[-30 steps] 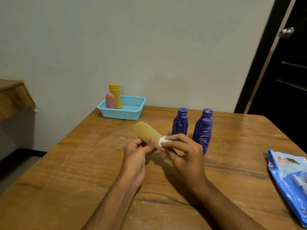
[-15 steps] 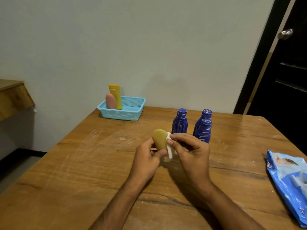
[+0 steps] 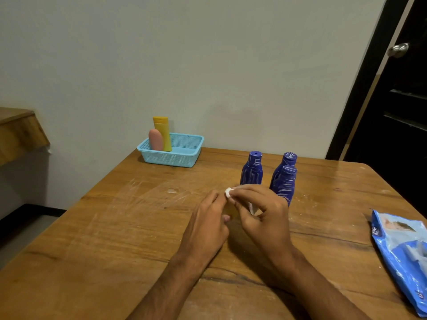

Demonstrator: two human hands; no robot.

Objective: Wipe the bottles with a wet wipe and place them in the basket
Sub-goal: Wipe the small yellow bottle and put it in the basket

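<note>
Hands: left hand [image 3: 205, 224] is gripping a yellow bottle [image 3: 231, 212], mostly hidden, frame centre; right hand [image 3: 263, 211] is pinching a white wipe [image 3: 228, 192] against it.
Basket [image 3: 182, 155]: sitting upper left of centre.

three blue bottles [image 3: 251, 169], one basket [image 3: 184, 155]

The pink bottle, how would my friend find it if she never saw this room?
Look to the far left corner of the wooden table, by the wall, where a light blue basket sits. Two bottles stand in its left end. The pink bottle is the short, round-topped one, in front of the taller yellow bottle with a flat cap.
</note>
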